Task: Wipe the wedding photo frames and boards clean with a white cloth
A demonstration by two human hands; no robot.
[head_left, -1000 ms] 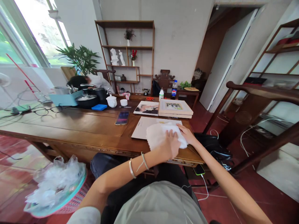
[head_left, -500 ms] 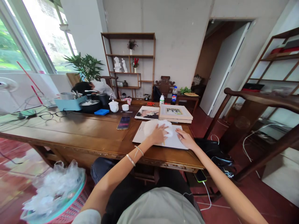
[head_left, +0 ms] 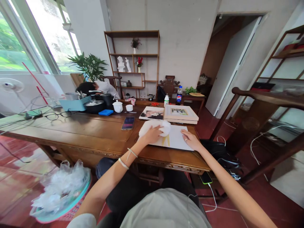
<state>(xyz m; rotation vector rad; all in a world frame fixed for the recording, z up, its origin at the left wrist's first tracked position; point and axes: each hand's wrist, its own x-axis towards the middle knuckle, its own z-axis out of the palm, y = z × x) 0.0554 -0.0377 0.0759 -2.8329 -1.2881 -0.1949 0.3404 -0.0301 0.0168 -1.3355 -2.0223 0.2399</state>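
A flat white board (head_left: 178,133) lies on the wooden table in front of me, with a yellow shape near its front edge. My left hand (head_left: 152,134) rests on a bunched white cloth (head_left: 144,127), fingers outstretched over it, pressing it on the left part of the board. Flat on the board's right side is my right hand (head_left: 191,139), its fingers apart and a ring on one of them. The cloth hides the board's left part.
Behind the board lie a photo panel (head_left: 152,113) and a framed picture (head_left: 181,114). A white bottle (head_left: 166,100) and a cola bottle (head_left: 179,95) stand farther back. A phone (head_left: 128,123) lies to the left. A bag-filled basket (head_left: 78,202) stands on the floor. Another person is across the table.
My left hand has moved left with the white cloth, baring more of the board and its yellow shape. My right hand stays on the board's right side. The view has shifted slightly.
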